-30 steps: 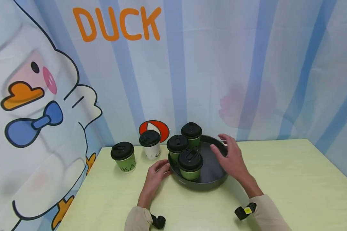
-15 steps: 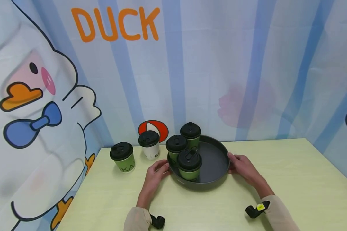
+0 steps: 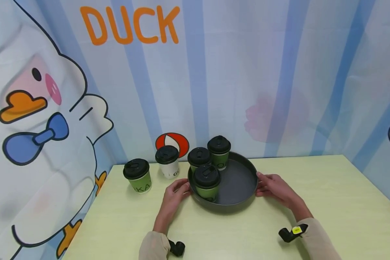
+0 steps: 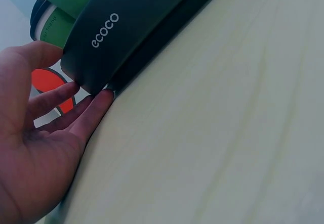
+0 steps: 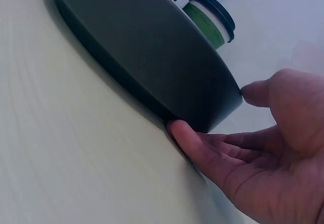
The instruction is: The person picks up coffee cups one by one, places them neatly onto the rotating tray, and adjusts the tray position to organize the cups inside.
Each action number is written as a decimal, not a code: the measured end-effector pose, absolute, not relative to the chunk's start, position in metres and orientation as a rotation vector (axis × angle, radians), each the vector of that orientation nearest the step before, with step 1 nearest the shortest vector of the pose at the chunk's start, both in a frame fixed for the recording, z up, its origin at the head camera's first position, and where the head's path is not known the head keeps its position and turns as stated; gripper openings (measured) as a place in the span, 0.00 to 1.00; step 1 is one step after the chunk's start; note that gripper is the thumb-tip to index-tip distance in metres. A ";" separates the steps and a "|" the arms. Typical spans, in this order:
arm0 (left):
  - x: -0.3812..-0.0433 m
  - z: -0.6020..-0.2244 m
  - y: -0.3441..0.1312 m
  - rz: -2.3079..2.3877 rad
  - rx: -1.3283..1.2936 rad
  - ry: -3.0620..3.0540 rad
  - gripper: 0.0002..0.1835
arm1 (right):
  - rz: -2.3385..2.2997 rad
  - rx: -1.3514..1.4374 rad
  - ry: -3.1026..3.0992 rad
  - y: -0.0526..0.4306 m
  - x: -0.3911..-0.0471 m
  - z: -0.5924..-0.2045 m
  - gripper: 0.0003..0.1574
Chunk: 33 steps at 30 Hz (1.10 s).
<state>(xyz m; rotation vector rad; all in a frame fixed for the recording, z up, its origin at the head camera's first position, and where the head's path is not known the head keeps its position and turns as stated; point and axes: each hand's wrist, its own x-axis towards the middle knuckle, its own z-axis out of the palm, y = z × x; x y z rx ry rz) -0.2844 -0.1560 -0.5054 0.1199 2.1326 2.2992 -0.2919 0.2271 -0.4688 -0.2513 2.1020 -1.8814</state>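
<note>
A round dark grey tray (image 3: pixel 238 186) with a raised wall sits on the table in the head view. Its left part carries three green paper cups with black lids: a front cup (image 3: pixel 208 191), a left cup (image 3: pixel 199 156) and a back cup (image 3: pixel 219 159). My left hand (image 3: pixel 174 195) grips the tray's left edge; in the left wrist view the thumb is at the rim and the fingertips (image 4: pixel 104 98) are at the lower edge, beside the "ecoco" lettering. On the opposite side, my right hand (image 3: pixel 277 189) pinches the edge, thumb (image 5: pixel 257 92) at the rim, fingers below.
Left of the tray stand a white lidded cup (image 3: pixel 170 170) and another green lidded cup (image 3: pixel 141 182), both upright on the pale yellow table (image 3: pixel 318 187). A duck-print curtain (image 3: pixel 227 72) hangs behind the table's back edge.
My right hand has come down onto the tray's right edge and taken hold. The tray has turned slightly clockwise: its front cup shifted left, its back cup right. The left hand stayed put.
</note>
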 end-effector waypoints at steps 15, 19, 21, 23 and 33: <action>-0.285 -0.506 -0.157 2.308 0.095 2.133 0.20 | -1.818 -0.338 1.991 0.234 -0.291 -0.467 0.36; -0.285 -0.506 -0.157 2.306 0.102 2.140 0.21 | -1.843 -0.303 2.040 0.230 -0.291 -0.467 0.38; -0.284 -0.505 -0.156 2.305 0.112 2.140 0.21 | -1.827 -0.304 2.026 0.231 -0.290 -0.467 0.36; -0.284 -0.505 -0.156 2.303 0.116 2.140 0.21 | -1.800 -0.322 2.002 0.234 -0.289 -0.467 0.33; -0.282 -0.504 -0.157 2.291 0.132 2.145 0.23 | -1.817 -0.312 2.063 0.231 -0.290 -0.468 0.36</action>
